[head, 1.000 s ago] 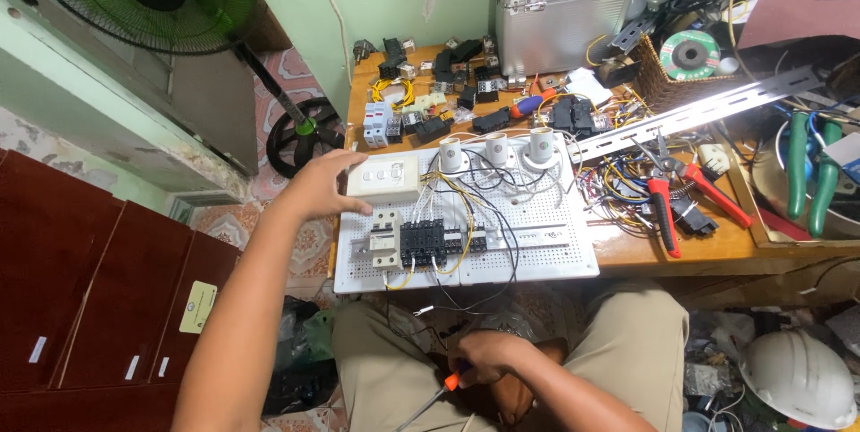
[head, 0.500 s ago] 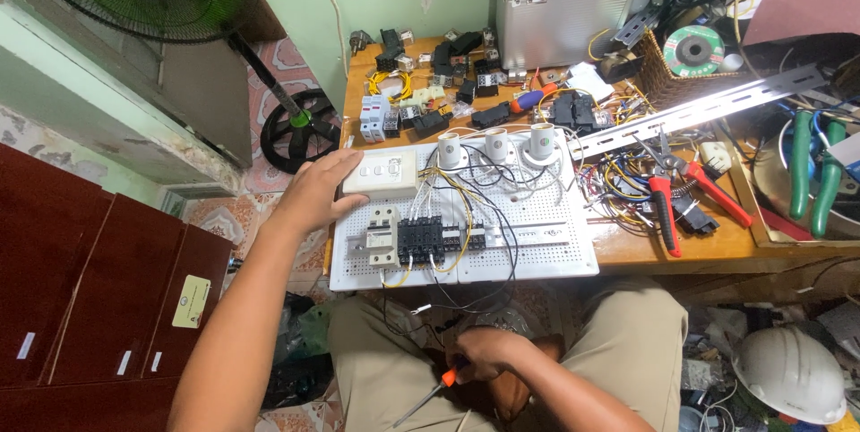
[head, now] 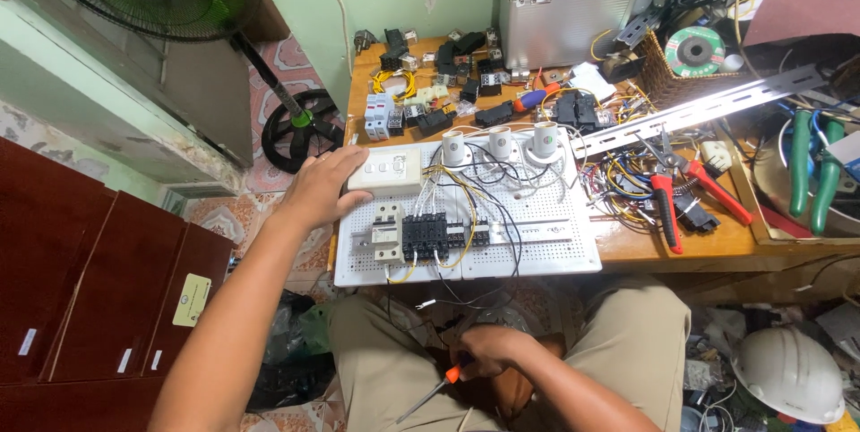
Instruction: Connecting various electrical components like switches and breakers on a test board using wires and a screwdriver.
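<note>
1. Two hands are at work. The left hand [head: 324, 188] lies flat and open on the upper left corner of the white board [head: 546, 253], with the fingers touching the cream switch box [head: 389, 170]; it grips nothing.
2. The right hand [head: 488, 349] is low over the lap, closed around the orange handle of a screwdriver [head: 437, 389], with the tip pointing down to the left.
3. The board hangs over the front edge of the worktop [head: 717, 239]. If the left hand lifts, I think the board may tip toward the knees.
4. Loose wires [head: 466, 293] hang under the board near the right hand; the screwdriver may catch one and pull it out.
5. The red pliers [head: 667, 204] lie just beside the board and could be pushed off.
</note>
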